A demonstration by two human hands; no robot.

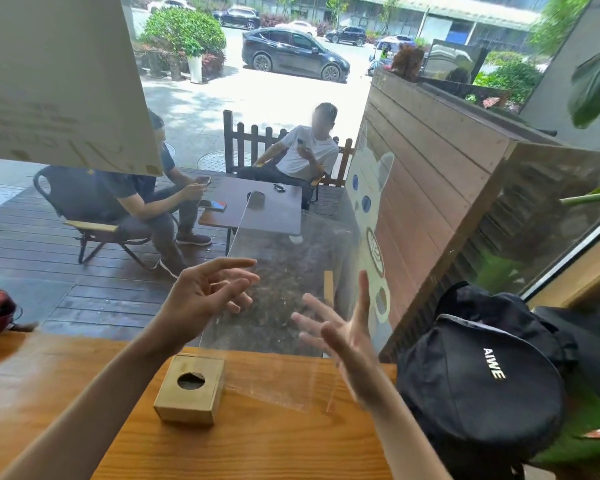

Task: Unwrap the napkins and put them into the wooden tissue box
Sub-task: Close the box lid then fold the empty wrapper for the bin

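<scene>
Both hands, left hand (205,289) and right hand (340,337), hover spread and empty mid-frame; wooden tissue box (189,388) below (no napkins visible) risks knocking.

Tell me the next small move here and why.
Probably lower the left hand to the wooden tissue box and open it. Both hands are raised and hold nothing, the right hand spread open; the box sits closed on the table, and no napkin pack shows.
</scene>
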